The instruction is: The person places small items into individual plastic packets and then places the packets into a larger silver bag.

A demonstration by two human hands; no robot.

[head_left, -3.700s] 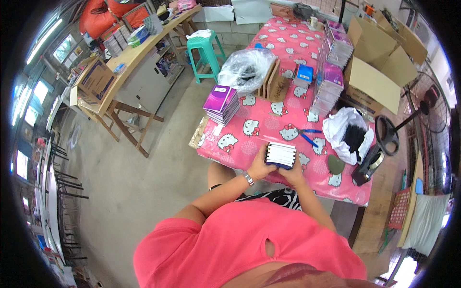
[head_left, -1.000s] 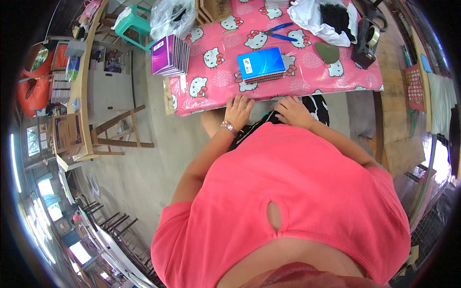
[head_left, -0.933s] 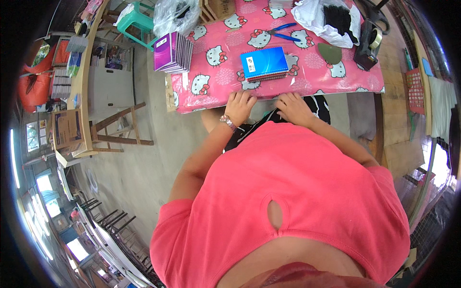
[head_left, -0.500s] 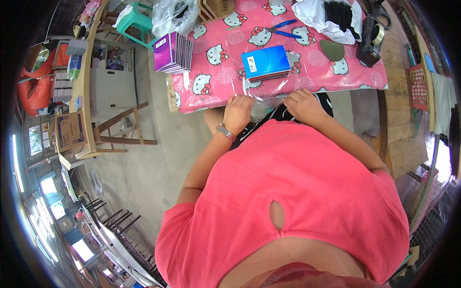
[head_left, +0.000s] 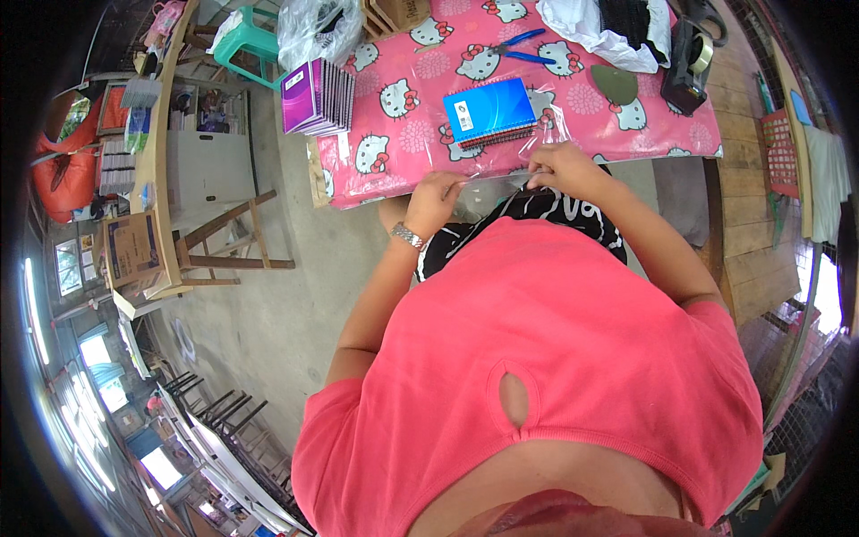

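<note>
My left hand [head_left: 434,201], with a metal watch on the wrist, pinches a clear plastic film [head_left: 497,184] at the table's near edge. Opposite it, my right hand [head_left: 564,170] has its fingers closed on the film's other side. The film stretches between the two hands; whether it is a bag or a loose sheet I cannot tell. Just beyond lies a small stack of spiral notebooks [head_left: 490,111], the top one blue with a white label. A taller stack of purple spiral notebooks [head_left: 315,97] stands at the table's left edge.
The table [head_left: 394,148] wears a pink cartoon-cat cover. On it lie blue-handled pliers [head_left: 526,52], a dark green flat piece [head_left: 615,87], a black tape dispenser [head_left: 687,76] and white wrapping [head_left: 586,36] around black coils. A green stool [head_left: 250,49] stands off the far left corner.
My right hand has lifted slightly and drawn its fingers into a pinch. My left hand has shifted a little left and down, also pinching. The notebooks stay on the table.
</note>
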